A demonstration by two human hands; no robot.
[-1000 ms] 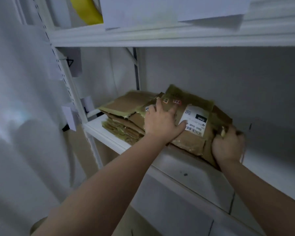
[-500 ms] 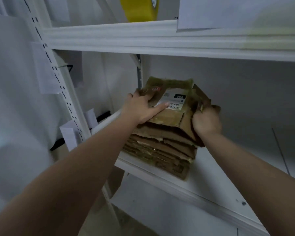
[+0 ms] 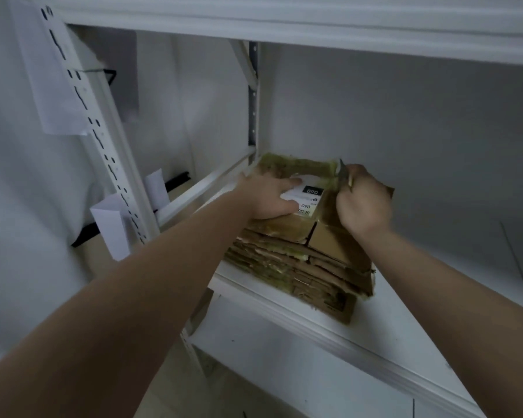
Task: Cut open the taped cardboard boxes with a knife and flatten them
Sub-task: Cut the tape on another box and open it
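Currently both hands on stack of flattened cardboard boxes [image 3: 299,267], sitting on white shelf [image 3: 390,321] at its far-left corner, against rear upright. Left hand [image 3: 267,197] palm-down on top box, fingers straight and spread, pressing flat, fingertips overlapping white shipping label [image 3: 307,199]. Right hand [image 3: 364,203] at right edge of top box, fingers curled round knife [image 3: 343,173]; blade tip poking up past the knuckles at far edge of the cardboard. Top box creased, greenish tape residue along far edge; one flap lifted near right wrist. Paper tags [image 3: 112,224] clipped to perforated front-left upright [image 3: 103,146]. Second shelf board above, near edge across top of view.
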